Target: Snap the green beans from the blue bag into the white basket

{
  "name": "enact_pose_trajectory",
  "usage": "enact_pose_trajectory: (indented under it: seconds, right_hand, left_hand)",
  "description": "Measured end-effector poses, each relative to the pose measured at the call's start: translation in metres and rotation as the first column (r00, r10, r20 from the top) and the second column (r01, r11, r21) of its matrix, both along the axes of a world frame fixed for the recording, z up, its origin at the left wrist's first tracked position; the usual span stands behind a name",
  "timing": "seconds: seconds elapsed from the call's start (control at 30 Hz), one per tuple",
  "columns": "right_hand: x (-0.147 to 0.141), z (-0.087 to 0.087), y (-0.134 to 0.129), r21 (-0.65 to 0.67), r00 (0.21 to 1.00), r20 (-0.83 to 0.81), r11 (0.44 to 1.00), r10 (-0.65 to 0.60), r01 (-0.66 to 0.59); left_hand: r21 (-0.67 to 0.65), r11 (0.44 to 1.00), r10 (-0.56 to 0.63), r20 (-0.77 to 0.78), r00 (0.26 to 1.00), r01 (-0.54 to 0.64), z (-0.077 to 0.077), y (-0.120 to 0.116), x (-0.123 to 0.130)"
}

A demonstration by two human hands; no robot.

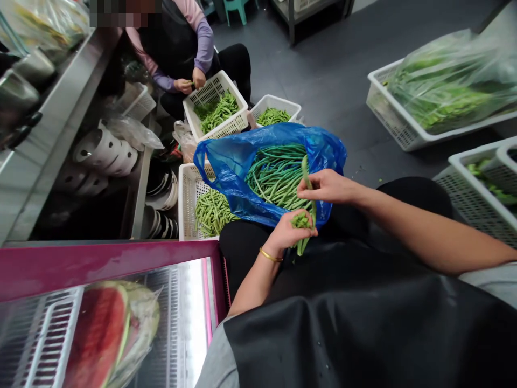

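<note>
My left hand (pixel 291 229), with a gold bangle at the wrist, is closed around a bunch of short green bean pieces (pixel 301 220). A long green bean (pixel 306 171) stands upright between my hands. Its upper part is pinched by my right hand (pixel 323 187), and its lower end runs down to my left fingers. Just beyond my hands, a blue plastic bag (pixel 226 156) lies wide at the mouth, full of long green beans (pixel 274 172). To its left, cut bean pieces (pixel 214 212) fill part of a white basket (pixel 187 202).
Across from me, a seated person's hands (pixel 191 81) hold a small piece above a white basket of beans (pixel 220 113). Another white basket (pixel 278 111) sits behind the bag. Bagged greens (pixel 444 91) lie in a crate at right. A lit cooler with cut watermelon (pixel 99 328) is at lower left.
</note>
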State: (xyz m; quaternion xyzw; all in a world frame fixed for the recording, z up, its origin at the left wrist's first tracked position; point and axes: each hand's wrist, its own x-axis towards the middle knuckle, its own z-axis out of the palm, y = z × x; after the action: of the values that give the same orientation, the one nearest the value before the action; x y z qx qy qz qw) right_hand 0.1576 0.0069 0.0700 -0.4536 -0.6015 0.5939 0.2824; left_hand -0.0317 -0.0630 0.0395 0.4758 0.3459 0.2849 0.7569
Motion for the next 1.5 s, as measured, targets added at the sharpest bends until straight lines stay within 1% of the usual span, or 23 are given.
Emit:
enact_pose_trajectory:
  seconds: [0.07,0.13,0.23,0.3,0.33,0.37,0.43,0.5,0.57,0.63,0.7,0.77,0.83,0.9,0.97,1.07,1.1,1.13,1.23,1.27,1.3,1.37,1.5]
  right_hand:
    - [-0.007,-0.003,-0.002,0.022,0.994,-0.04,0.994,-0.103,0.104]
    - [-0.015,-0.015,-0.014,-0.063,0.949,-0.154,0.962,-0.274,0.267]
    - [-0.023,-0.034,-0.034,-0.235,0.824,-0.298,0.874,-0.481,0.425]
    - [-0.024,-0.039,-0.041,-0.232,0.832,-0.287,0.877,-0.475,0.42]
    - [-0.023,-0.039,-0.042,-0.2,0.873,-0.249,0.904,-0.42,0.378]
    - [-0.023,-0.038,-0.042,-0.168,0.918,-0.2,0.935,-0.343,0.313]
    - [-0.024,-0.036,-0.039,-0.121,0.976,-0.097,0.976,-0.193,0.181]
    - [-0.024,-0.036,-0.035,-0.026,0.989,-0.005,0.988,-0.149,0.149]
    - [-0.022,-0.035,-0.032,0.121,0.983,0.114,0.984,-0.142,0.128]
    - [-0.016,-0.033,-0.029,0.209,0.971,0.225,0.978,-0.075,0.028]
    - [-0.007,-0.031,-0.028,0.149,0.964,0.26,0.983,0.062,-0.104]
    - [0.0,-0.031,-0.032,-0.039,0.972,0.122,0.979,0.203,-0.2]
    - [0.004,-0.036,-0.041,-0.26,0.965,-0.156,0.933,0.212,-0.247]
    - [0.006,-0.044,-0.055,-0.418,0.907,-0.405,0.859,0.116,-0.296]
    - [0.009,-0.05,-0.069,-0.481,0.826,-0.556,0.774,0.094,-0.412]
    - [0.013,-0.046,-0.084,-0.419,0.676,-0.676,0.601,0.294,-0.681]
    - [0.013,-0.04,-0.086,-0.392,0.665,-0.654,0.59,0.36,-0.706]
    - [0.012,-0.034,-0.085,-0.374,0.705,-0.58,0.635,0.408,-0.676]
    - [-0.001,-0.019,-0.073,-0.176,0.927,-0.095,0.91,0.363,-0.374]
    - [-0.007,-0.017,-0.068,-0.061,0.947,0.088,0.951,0.309,-0.304]
    - [-0.013,-0.017,-0.063,0.037,0.931,0.241,0.956,0.273,-0.29]
    - [-0.022,-0.019,-0.055,0.126,0.854,0.435,0.92,0.286,-0.372]
    - [-0.026,-0.022,-0.053,0.061,0.756,0.487,0.846,0.438,-0.53]
  left_hand:
    - [0.002,0.989,0.15,0.057,0.987,-0.15,0.003,-0.001,0.002]
    - [-0.029,0.921,0.388,0.165,0.907,-0.388,0.006,0.004,0.0]
    - [-0.131,0.719,0.691,0.24,0.682,-0.682,0.007,0.02,-0.013]
    - [-0.164,0.605,0.795,0.186,0.578,-0.779,0.004,0.03,-0.022]
    - [-0.17,0.606,0.795,0.144,0.589,-0.777,0.002,0.032,-0.023]
    - [-0.18,0.66,0.75,0.099,0.655,-0.729,0.0,0.032,-0.023]
    - [-0.228,0.825,0.539,0.045,0.841,-0.517,-0.005,0.026,-0.015]
    - [-0.278,0.908,0.337,0.047,0.94,-0.312,-0.009,0.016,-0.002]
    - [-0.287,0.923,0.277,0.04,0.96,-0.255,-0.012,0.007,0.008]
    - [-0.228,0.935,0.277,-0.011,0.961,-0.273,-0.013,0.003,0.011]
    - [-0.045,0.963,0.26,-0.104,0.96,-0.266,-0.01,0.0,0.007]
    - [0.228,0.956,0.231,-0.194,0.953,-0.185,-0.005,-0.004,0.002]
    - [0.444,0.891,0.21,-0.22,0.953,-0.094,0.0,-0.011,-0.001]
    - [0.51,0.858,0.186,-0.181,0.966,-0.07,0.001,-0.017,-0.002]
    - [0.468,0.881,0.152,-0.134,0.979,-0.073,0.0,-0.022,-0.004]
    - [0.322,0.942,0.124,-0.064,0.99,-0.097,-0.006,-0.022,-0.006]
    - [0.26,0.954,0.165,-0.028,0.986,-0.152,-0.008,-0.021,-0.006]
    - [0.193,0.953,0.234,0.008,0.972,-0.231,-0.009,-0.02,-0.005]
    - [0.048,0.879,0.47,0.064,0.88,-0.474,-0.012,-0.015,0.002]
    - [0.04,0.858,0.51,0.058,0.858,-0.512,-0.012,-0.014,0.006]
    - [0.052,0.85,0.523,0.038,0.852,-0.524,-0.011,-0.013,0.008]
    - [0.123,0.857,0.509,-0.044,0.86,-0.501,-0.009,-0.013,0.012]
    - [0.263,0.871,0.467,-0.185,0.865,-0.414,-0.006,-0.013,0.01]
